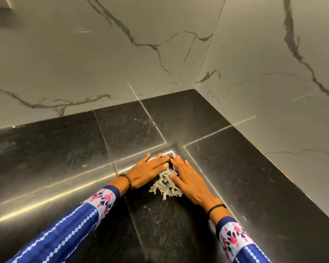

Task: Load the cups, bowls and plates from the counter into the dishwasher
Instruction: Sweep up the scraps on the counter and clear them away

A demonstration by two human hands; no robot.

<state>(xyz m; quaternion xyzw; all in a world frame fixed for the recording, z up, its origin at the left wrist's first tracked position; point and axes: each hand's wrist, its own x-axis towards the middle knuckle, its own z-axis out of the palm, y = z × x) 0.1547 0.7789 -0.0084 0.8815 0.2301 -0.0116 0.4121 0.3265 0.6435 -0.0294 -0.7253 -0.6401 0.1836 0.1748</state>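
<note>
Both my hands lie flat on a black stone counter (55, 154) near its inner corner. My left hand (147, 170) and my right hand (188, 180) have straight fingers, and their fingertips nearly meet in a V. Between them sits a small pile of pale shredded scraps (165, 186), touched by the edges of both hands. No cups, bowls, plates or dishwasher are in view.
White marble-look walls (122, 54) rise behind and to the right of the counter, meeting in a corner (195, 86). Thin seams cross the dark counter. Bright light streaks reflect off the stone to the left.
</note>
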